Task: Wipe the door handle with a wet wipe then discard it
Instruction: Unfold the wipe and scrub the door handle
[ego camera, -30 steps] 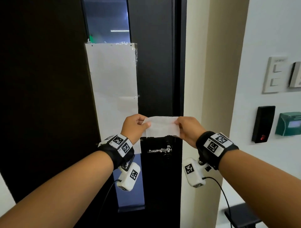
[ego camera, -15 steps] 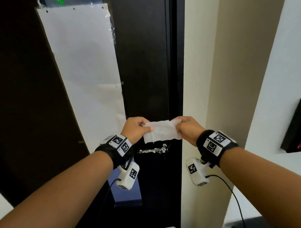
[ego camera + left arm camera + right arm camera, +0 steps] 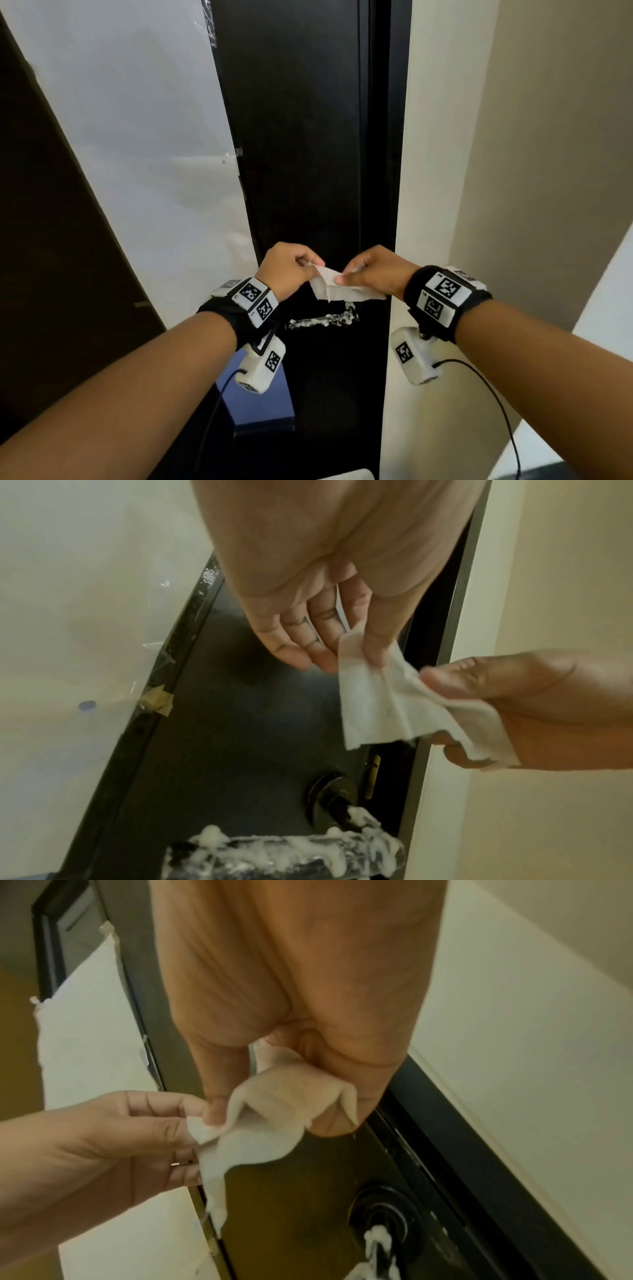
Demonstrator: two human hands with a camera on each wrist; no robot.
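Wet wipe (image 3: 337,287): held in the air just above the door handle (image 3: 322,321), not touching it, partly folded and slack. Left hand (image 3: 287,270): thumb and fingertips pinching the wipe's left corner. Right hand (image 3: 375,272): fingers curled round the wipe's right end, thumb pressed on top. Door handle: dark lever on the black door (image 3: 301,171), coated with white foamy residue, unwiped. Step in hand, by judgement: gathering the wipe before wiping. Next move: lower wipe onto handle, wrap, rub along its length.
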